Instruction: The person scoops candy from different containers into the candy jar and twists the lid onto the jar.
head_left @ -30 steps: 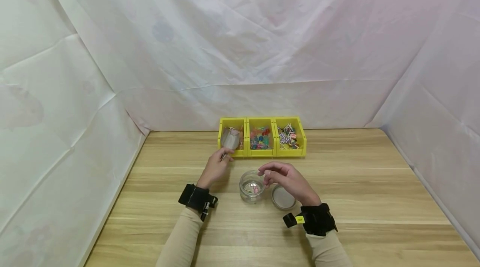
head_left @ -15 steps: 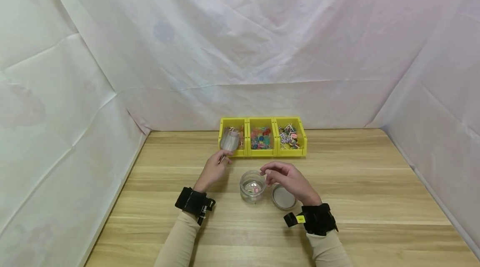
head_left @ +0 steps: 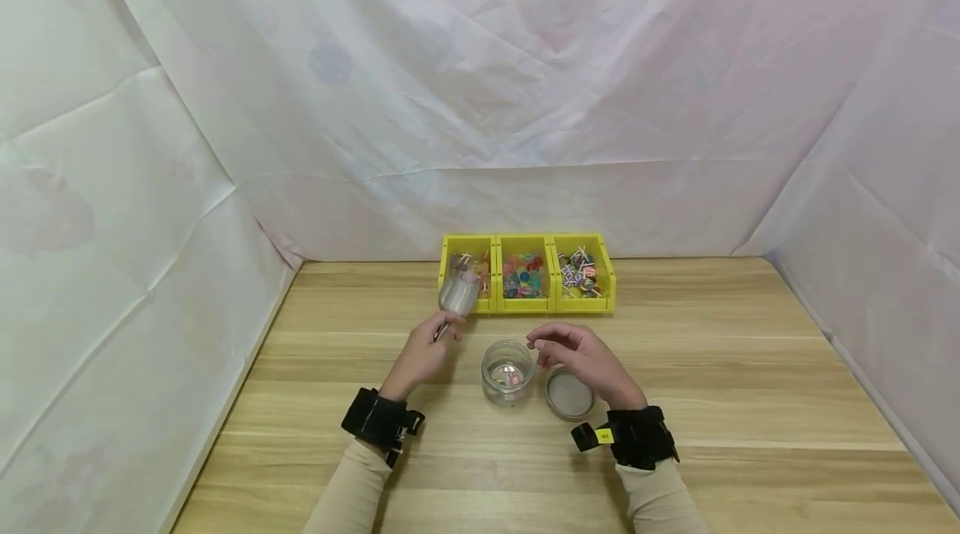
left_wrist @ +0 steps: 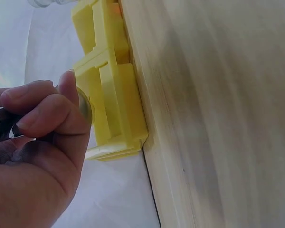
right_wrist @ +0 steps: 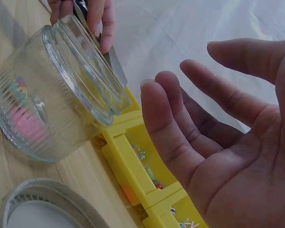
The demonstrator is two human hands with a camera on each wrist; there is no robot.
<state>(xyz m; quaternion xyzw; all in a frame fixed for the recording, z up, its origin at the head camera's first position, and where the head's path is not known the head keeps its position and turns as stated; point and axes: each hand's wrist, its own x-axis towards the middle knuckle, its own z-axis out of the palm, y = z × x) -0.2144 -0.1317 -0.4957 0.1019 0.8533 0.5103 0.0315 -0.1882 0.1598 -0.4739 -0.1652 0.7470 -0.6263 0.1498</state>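
Observation:
My left hand (head_left: 422,353) grips the dark handle of a metal scoop (head_left: 459,292), whose bowl hangs over the front of the left yellow bin (head_left: 442,267). Something pinkish shows at the scoop's far end. In the left wrist view, my curled left fingers (left_wrist: 52,111) wrap the handle. My right hand (head_left: 588,359) hovers beside the glass jar (head_left: 495,391), its fingers loosely bent around nothing. The jar stands upright with its mouth uncovered, and a few colourful candies (right_wrist: 26,121) lie in its bottom. Under my right hand is a round lid (head_left: 570,395), flat on the table.
Beside the left bin stand a middle bin (head_left: 525,306) of colourful wrapped candies and a right bin (head_left: 587,306) of small lollipops. The wooden table (head_left: 750,401) ends at white cloth walls (head_left: 525,101) behind and at both sides.
My left hand has drawn the scoop slightly back toward me, from inside the left bin to over its front edge. The right hand keeps almost the same place near the jar.

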